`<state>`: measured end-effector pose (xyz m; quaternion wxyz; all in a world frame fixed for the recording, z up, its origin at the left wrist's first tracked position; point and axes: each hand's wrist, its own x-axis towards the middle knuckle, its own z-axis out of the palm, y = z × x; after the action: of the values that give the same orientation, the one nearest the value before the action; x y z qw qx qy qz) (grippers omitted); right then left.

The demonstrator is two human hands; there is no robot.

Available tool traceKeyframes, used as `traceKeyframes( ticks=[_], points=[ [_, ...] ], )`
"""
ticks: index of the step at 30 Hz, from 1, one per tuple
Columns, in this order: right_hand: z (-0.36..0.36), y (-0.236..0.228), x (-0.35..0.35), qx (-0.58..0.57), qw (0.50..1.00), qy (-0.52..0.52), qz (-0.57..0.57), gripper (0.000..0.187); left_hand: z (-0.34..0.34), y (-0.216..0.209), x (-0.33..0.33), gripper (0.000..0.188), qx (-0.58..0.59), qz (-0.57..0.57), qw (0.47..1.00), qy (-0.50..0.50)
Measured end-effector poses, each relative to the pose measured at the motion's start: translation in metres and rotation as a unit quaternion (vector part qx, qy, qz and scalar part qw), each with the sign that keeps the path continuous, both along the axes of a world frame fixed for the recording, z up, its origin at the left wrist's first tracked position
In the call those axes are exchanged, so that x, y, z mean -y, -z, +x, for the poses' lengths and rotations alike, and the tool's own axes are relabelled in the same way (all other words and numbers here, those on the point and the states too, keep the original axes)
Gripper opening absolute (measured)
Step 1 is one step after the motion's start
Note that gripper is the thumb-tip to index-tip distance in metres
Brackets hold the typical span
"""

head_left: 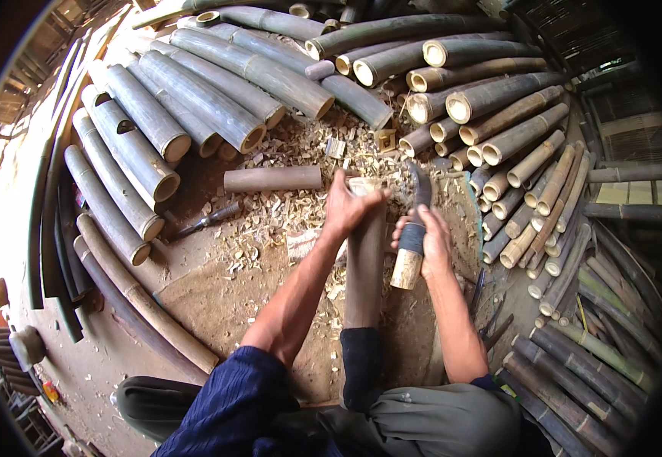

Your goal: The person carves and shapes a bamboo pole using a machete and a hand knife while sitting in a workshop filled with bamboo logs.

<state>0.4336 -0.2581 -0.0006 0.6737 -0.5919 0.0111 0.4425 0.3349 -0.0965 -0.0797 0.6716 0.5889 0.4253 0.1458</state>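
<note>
**Blade beside the upright bamboo, left hand on its top**

A bamboo piece [364, 259] stands nearly upright between the person's knees, its long axis running from the lap up toward the chip-strewn ground. The left hand [346, 207] is closed over its top end, fingers wrapped around the rim, steadying it. The right hand [426, 240] is clenched round the wrapped handle of a chopping knife [415, 236], whose dark blade points up and away, just right of the bamboo's top and close to the left fingers. Blade and bamboo lie almost parallel, near but apart. The left hand is the nearer one to the bamboo. Chips [300, 206] litter the ground; a short cut tube [272, 179] lies crosswise beyond, and stacked poles [217, 84] ring the spot.
</note>
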Motion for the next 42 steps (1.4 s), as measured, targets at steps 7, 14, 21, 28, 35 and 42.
traceKeyframes(
  ticks=[7, 14, 21, 28, 35, 42],
  points=[
    [-0.009, 0.036, 0.140, 0.394, 0.875, 0.006, -0.280, 0.027, 0.005, -0.056, -0.050, 0.021, 0.208, -0.057, 0.950, -0.226],
    [-0.081, 0.073, 0.182, 0.502, 0.682, -0.176, -0.501, 0.084, -0.148, -0.227, 0.058, 0.060, 0.504, -0.139, 0.799, 0.296],
    [-0.100, 0.061, 0.210, 0.507, 0.685, -0.117, -0.510, 0.085, -0.150, -0.327, 0.118, 0.039, 0.661, -0.170, 0.587, 0.435],
    [-0.088, 0.020, 0.298, 0.327, 0.643, -0.183, -0.668, 0.060, -0.196, -0.366, 0.122, 0.025, 0.723, -0.041, 0.557, 0.408],
    [-0.111, 0.055, 0.375, 0.388, 0.662, -0.153, -0.623, 0.044, -0.160, -0.233, 0.091, 0.037, 0.523, -0.214, 0.824, 0.032],
    [-0.106, 0.115, 0.379, 0.569, 0.597, -0.183, -0.535, 0.045, -0.175, 0.012, 0.161, 0.108, -0.034, -0.237, 0.969, -0.056]
  ],
)
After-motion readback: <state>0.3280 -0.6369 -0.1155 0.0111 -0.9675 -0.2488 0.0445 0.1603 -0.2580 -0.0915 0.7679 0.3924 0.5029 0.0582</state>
